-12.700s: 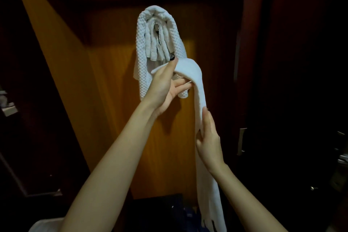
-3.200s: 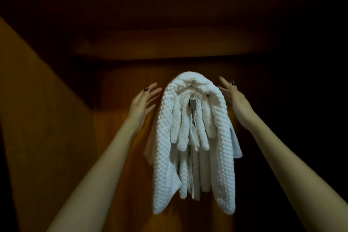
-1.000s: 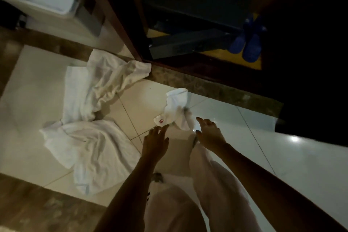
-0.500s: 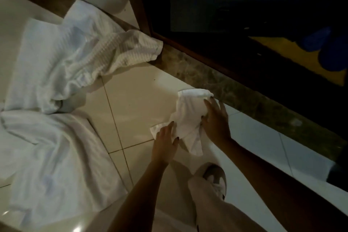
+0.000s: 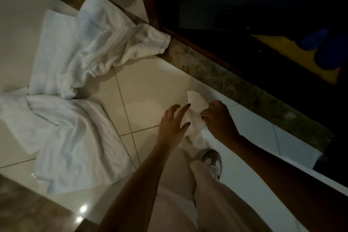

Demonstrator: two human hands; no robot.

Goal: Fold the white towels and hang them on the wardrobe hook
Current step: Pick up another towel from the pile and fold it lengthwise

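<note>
A small white towel hangs crumpled above the floor tiles, pinched by my right hand. My left hand is beside it with fingers spread and straight, its fingertips at the cloth's left edge. A waffle-textured white towel lies rumpled on the floor at the upper left. A larger smooth white towel is spread out below it. The wardrobe hook is out of view.
The open wardrobe's dark interior fills the upper right, with blue slippers on a yellow mat. A stone threshold strip runs diagonally along its base. My shoe and trouser legs stand just under my hands.
The small towel has left the floor in my right hand's pinch. My left hand has come off the cloth and spread open beside it.
</note>
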